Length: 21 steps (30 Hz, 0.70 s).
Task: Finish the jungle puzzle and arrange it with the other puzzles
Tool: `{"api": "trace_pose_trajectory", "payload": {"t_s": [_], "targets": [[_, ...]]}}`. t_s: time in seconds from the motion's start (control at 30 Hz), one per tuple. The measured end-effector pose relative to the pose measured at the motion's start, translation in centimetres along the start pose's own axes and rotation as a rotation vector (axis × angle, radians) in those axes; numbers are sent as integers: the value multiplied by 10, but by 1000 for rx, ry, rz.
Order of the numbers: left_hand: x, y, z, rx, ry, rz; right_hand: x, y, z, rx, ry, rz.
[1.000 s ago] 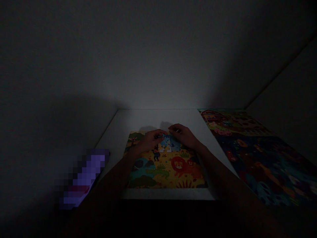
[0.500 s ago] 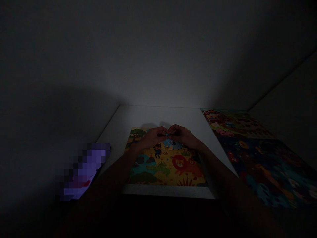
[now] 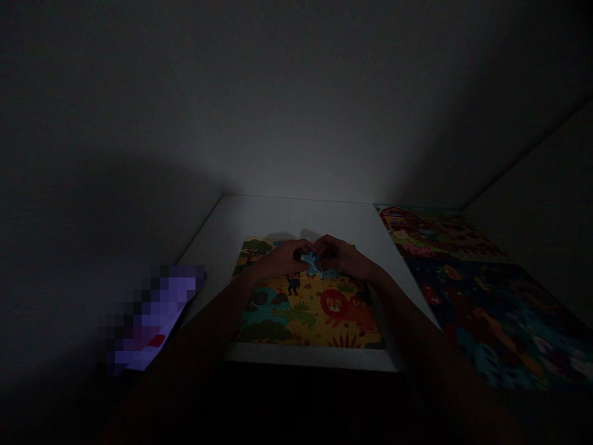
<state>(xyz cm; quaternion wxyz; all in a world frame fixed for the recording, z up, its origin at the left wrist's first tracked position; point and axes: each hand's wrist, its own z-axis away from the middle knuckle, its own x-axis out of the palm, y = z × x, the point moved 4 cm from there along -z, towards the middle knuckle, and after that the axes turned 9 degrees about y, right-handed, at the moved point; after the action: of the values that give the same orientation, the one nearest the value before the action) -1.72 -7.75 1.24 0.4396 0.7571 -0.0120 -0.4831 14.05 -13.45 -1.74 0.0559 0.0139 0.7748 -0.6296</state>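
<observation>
A colourful animal jigsaw puzzle [image 3: 309,309] with a lion and a crocodile lies on a white table [image 3: 287,216] in dim light. Both my hands meet over its far edge. My left hand [image 3: 278,261] and my right hand [image 3: 343,256] have their fingers curled round a small blue puzzle piece [image 3: 312,261] held between them, just above the puzzle.
Two more finished puzzles lie to the right, a farm scene [image 3: 435,235] at the back and a dark blue one [image 3: 500,315] nearer. A blurred purple object [image 3: 148,318] sits at the left of the table. Walls close in behind and at the right.
My hands have drawn together and slightly away from me, lifting the blue piece off the puzzle and pinching it between them.
</observation>
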Motion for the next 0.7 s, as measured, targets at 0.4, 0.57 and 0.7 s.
{"api": "trace_pose_trajectory", "payload": {"t_s": [0.4,0.57,0.7], "targets": [[-1,2,1,11,-71,-147,1,13,-5,-20,-27,-8],[0,1,1,27,-85,-221,1,15,-4,-17,-35,54],[0,5,1,76,-88,-272,1,16,-5,-12,-36,69]]}}
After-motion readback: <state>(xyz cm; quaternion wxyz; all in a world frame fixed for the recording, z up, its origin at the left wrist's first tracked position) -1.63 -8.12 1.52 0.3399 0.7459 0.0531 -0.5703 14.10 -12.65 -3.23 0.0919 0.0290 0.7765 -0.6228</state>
